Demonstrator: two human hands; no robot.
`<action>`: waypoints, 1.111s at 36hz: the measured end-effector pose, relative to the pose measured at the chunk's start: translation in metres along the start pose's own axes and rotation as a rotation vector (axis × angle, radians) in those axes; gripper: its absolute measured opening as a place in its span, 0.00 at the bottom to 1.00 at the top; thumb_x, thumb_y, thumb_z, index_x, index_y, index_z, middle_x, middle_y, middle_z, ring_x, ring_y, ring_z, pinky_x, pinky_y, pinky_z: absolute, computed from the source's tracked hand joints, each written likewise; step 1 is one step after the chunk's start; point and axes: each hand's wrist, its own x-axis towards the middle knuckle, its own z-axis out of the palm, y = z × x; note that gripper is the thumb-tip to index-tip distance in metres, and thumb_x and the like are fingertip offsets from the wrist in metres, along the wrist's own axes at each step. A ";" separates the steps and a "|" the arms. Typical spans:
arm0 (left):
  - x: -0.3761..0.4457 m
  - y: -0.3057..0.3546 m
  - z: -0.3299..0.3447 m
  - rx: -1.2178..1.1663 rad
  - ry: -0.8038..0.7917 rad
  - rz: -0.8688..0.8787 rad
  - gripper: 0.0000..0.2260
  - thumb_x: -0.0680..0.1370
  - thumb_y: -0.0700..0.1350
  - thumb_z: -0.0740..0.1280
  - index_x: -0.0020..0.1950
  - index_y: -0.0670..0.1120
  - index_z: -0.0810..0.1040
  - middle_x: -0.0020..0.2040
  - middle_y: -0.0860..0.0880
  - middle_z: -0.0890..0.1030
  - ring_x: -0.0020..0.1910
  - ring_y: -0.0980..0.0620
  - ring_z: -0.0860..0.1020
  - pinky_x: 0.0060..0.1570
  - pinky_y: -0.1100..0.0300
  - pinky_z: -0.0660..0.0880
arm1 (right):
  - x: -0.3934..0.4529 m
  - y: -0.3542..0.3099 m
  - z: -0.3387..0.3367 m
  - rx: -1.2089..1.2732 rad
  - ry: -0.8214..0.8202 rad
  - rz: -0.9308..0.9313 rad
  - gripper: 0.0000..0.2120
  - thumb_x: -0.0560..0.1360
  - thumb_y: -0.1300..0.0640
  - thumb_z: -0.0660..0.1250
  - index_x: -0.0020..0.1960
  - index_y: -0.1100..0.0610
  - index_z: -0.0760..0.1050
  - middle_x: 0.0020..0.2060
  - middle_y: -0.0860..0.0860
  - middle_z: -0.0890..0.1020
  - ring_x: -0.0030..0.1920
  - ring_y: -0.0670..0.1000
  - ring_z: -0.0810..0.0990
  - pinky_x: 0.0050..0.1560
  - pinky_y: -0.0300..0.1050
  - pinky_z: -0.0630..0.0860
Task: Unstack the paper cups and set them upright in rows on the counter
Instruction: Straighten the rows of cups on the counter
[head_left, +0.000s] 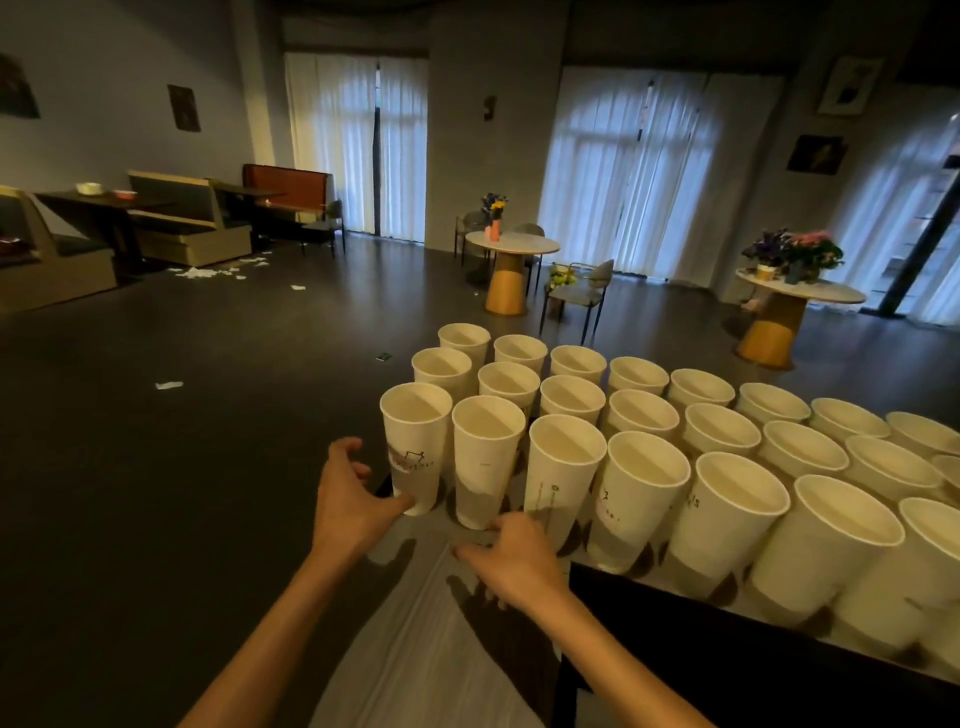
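Several tall white paper cups stand upright in three rows on the glossy counter (421, 540), running from the left end toward the far right. My left hand (353, 493) is at the counter's left end, fingers spread, its thumb touching the base of the nearest left cup (415, 441). My right hand (511, 558) lies palm down on the counter just in front of the second cup (485, 457) of the front row, fingers apart, holding nothing. No stack of cups shows.
The counter's left end and front edge drop to a dark floor. A dark panel (675, 649) sits below the counter's front edge on the right. Round tables with flowers (511, 244), chairs and booth seats stand far off. Paper scraps lie on the floor.
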 end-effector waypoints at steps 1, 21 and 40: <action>0.002 -0.007 0.004 0.024 -0.013 -0.016 0.48 0.63 0.41 0.84 0.77 0.47 0.62 0.65 0.44 0.75 0.62 0.45 0.76 0.60 0.49 0.77 | 0.001 0.005 0.004 0.011 -0.001 0.023 0.12 0.73 0.44 0.73 0.45 0.53 0.81 0.34 0.54 0.85 0.30 0.50 0.82 0.27 0.43 0.78; 0.021 -0.048 0.047 0.024 -0.049 0.073 0.46 0.58 0.59 0.84 0.71 0.50 0.70 0.65 0.48 0.80 0.64 0.46 0.79 0.58 0.46 0.80 | 0.072 0.013 0.061 0.300 0.291 0.188 0.29 0.68 0.48 0.79 0.58 0.55 0.66 0.42 0.58 0.83 0.25 0.54 0.83 0.22 0.48 0.79; 0.030 -0.047 0.050 0.110 -0.054 -0.030 0.37 0.64 0.49 0.84 0.70 0.49 0.72 0.67 0.47 0.79 0.66 0.45 0.77 0.61 0.44 0.77 | 0.080 0.025 0.064 0.297 0.291 0.183 0.16 0.75 0.55 0.73 0.58 0.58 0.71 0.34 0.57 0.83 0.23 0.51 0.81 0.22 0.43 0.77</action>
